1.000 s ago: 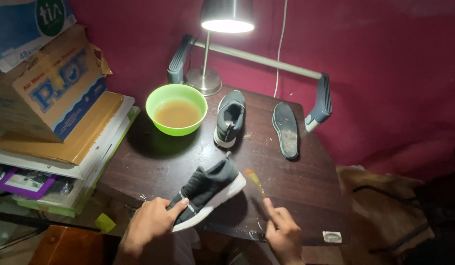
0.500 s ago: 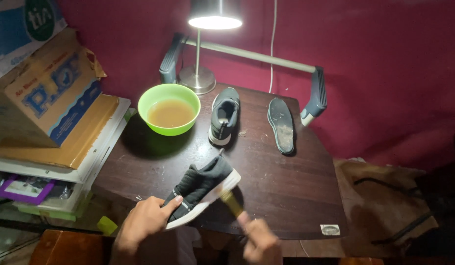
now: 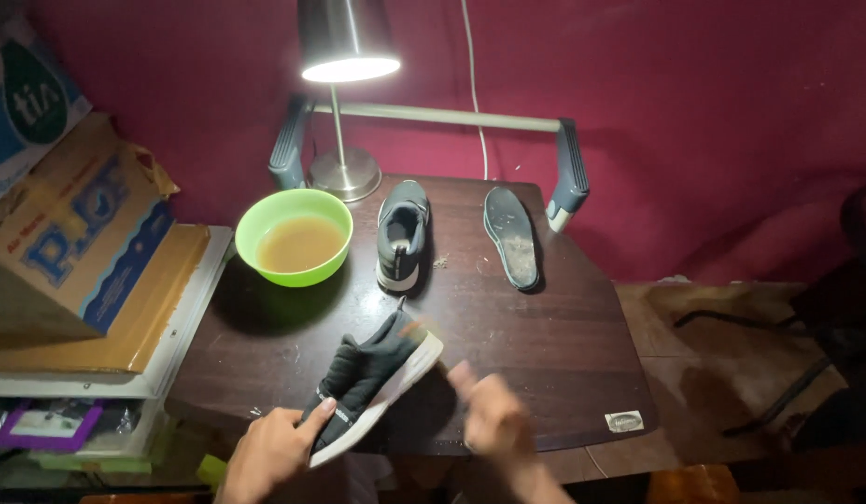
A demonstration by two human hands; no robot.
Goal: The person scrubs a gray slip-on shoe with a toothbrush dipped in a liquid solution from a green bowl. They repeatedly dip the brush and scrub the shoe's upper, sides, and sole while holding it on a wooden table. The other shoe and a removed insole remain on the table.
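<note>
A dark sneaker with a white sole (image 3: 372, 378) lies tilted at the near edge of the dark wooden table (image 3: 545, 345). My left hand (image 3: 274, 453) grips it at the toe end. My right hand (image 3: 493, 415) is blurred just right of the shoe, fingers closed around a thin yellowish brush-like stick whose blurred tip (image 3: 419, 329) is at the shoe's heel. A second dark sneaker (image 3: 402, 233) stands farther back. A loose insole (image 3: 512, 238) lies to the right of it.
A green bowl of brownish liquid (image 3: 295, 238) sits at the table's back left, by the lamp base (image 3: 344, 173). A grey-handled bar (image 3: 433, 117) runs along the back. Cardboard boxes and stacked books (image 3: 87, 271) stand to the left. The floor drops away at the right.
My right hand picked the yellowish stick up off the table and brought it to the shoe, now moving fast. My left hand kept hold of the sneaker.
</note>
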